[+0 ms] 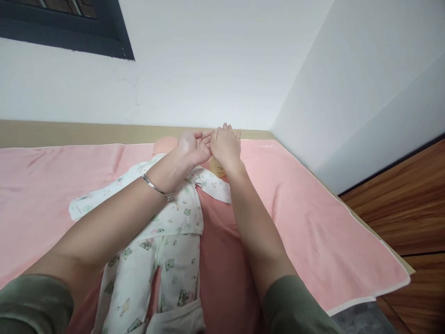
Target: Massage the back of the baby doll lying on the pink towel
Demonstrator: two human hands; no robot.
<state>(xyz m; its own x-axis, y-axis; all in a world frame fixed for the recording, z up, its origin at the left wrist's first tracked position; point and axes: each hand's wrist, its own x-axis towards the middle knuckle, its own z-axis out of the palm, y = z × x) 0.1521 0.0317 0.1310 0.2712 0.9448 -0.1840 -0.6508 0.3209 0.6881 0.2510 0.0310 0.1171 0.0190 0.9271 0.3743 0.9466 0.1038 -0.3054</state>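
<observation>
Green sleeves (299, 304) flank a rounded, yellow, dark-lettered object (217, 168).

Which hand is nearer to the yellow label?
The right hand: the yellow label shows just below it in the picture. The left hand is palm up, farther left.

Clothing (179, 215), 8 o'clock: matt cloth, printed. Sheet (309, 227), 4 o'clock: matt cloth, lightly creased. Bangle (155, 187), between 8 and 9 o'clock: shiny metal. Wall (219, 65), 12 o'clock: smooth, matt. Panel (399, 213), 3 o'clock: wood-grained, low sheen
</observation>
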